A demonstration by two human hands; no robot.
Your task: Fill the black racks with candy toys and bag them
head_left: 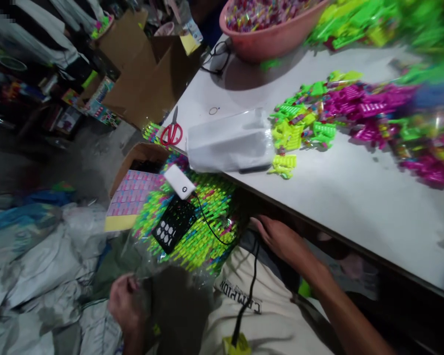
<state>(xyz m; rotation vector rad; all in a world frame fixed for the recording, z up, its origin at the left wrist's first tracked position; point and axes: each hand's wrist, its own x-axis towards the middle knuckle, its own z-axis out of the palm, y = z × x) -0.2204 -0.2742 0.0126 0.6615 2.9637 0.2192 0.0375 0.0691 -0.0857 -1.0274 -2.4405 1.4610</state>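
Below table [355, 197]: left hand [124, 298] fingers pinch clear bag [177, 276] edge.

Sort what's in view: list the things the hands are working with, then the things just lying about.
In hand:
left hand pinching the clear plastic bag
bagged green and pink toys
right hand under the table edge

Lying about:
red scissors
white power bank
eyeglasses
pink basin
cardboard box

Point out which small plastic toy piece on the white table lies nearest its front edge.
The yellow-green comb-like piece, alone beside the clear plastic bag; the other green and magenta pieces lie farther back.
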